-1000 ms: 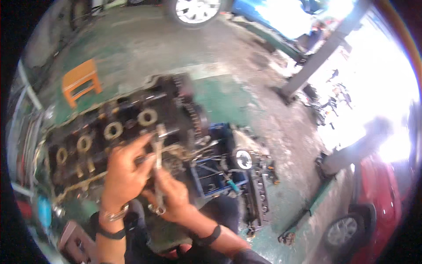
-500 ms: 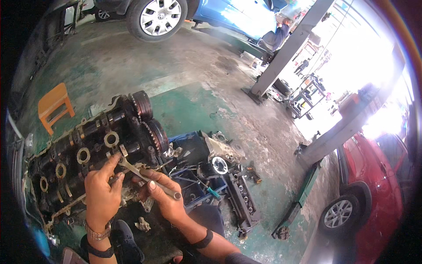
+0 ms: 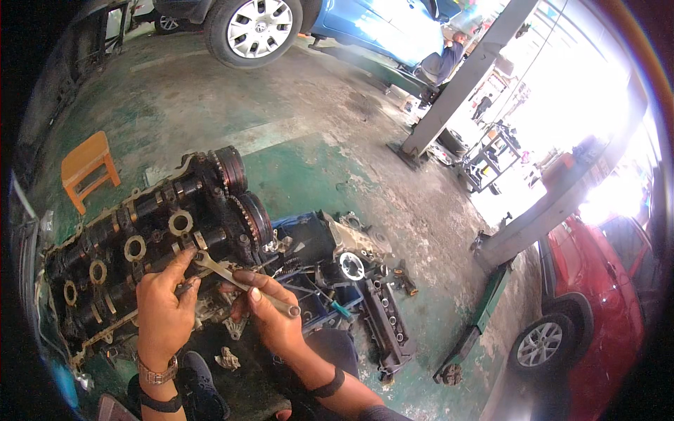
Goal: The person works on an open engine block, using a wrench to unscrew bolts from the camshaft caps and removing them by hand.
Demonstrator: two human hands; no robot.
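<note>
A dark, oily engine head (image 3: 144, 214) with round rings along its top lies at the lower left, its two chained sprockets (image 3: 249, 217) at the right end. My right hand (image 3: 274, 316) is closed around a combination wrench (image 3: 228, 274), whose far end rests at a fitting on the head near one ring. My left hand (image 3: 163, 309) has its index finger reaching to that far end of the wrench; its other fingers are curled, and whatever is in them is hidden.
Blue trays (image 3: 316, 305) with parts and a dark cover (image 3: 386, 330) lie right of the engine. An orange stool (image 3: 84, 158) stands behind it. Grey lift posts (image 3: 446, 91), a red car (image 3: 593, 281) and a blue car (image 3: 379, 21) surround the bay; a co-worker (image 3: 442, 59) is beside the blue car.
Since one second ago the view has shifted and the wrench has turned from nearly upright to a diagonal. In the last half second my right hand moved slightly right with the wrench's near end.
</note>
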